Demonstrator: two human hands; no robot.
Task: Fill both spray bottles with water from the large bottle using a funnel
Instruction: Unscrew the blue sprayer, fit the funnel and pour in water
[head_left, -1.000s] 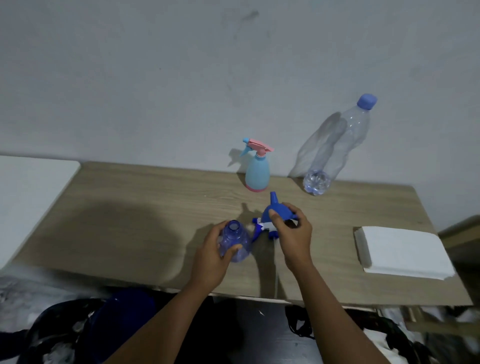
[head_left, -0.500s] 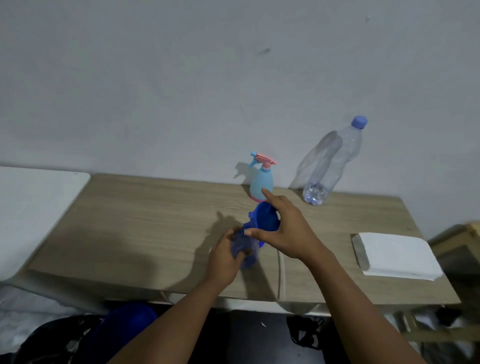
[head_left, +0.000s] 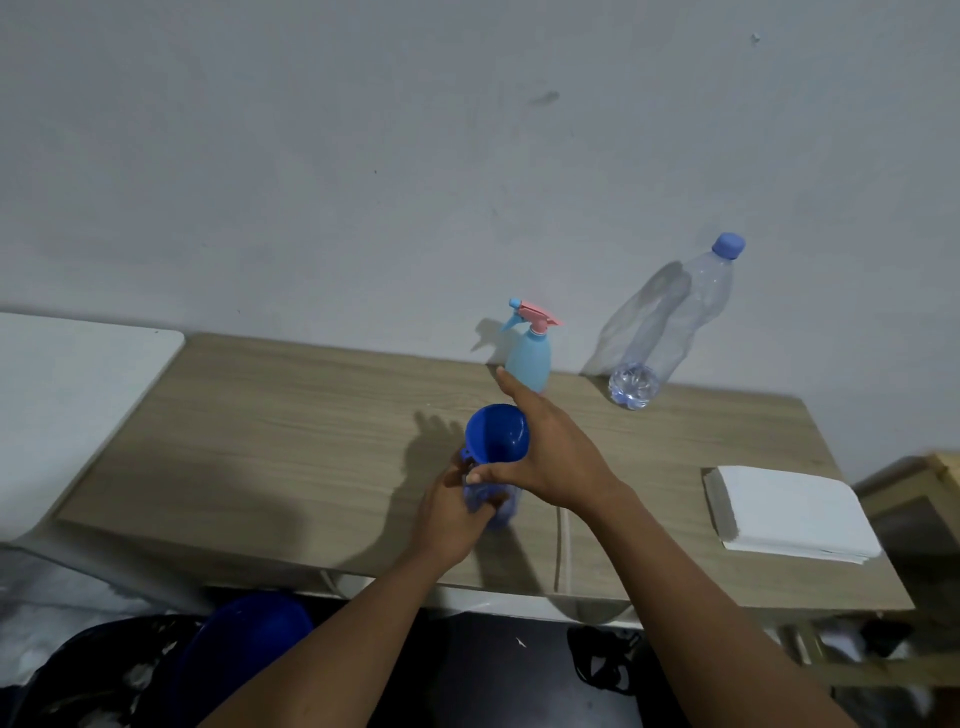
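Observation:
A blue funnel stands mouth-up on the neck of a translucent blue spray bottle near the table's front middle. My left hand wraps around that bottle's body. My right hand holds the funnel's rim, thumb at the front and index finger stretched past the far side. The bottle's spray head is hidden. A light blue spray bottle with a pink trigger stands at the back by the wall. To its right a large clear water bottle with a blue cap leans against the wall.
The wooden table runs left to right against a grey wall. A stack of white paper towels lies at its right front. A white surface adjoins the left end. Dark bags and a blue object lie below the front edge.
My right hand lifted the funnel off the table, turned it mouth-up and set it on the neck of the blue bottle. The left hand kept its hold on the bottle.

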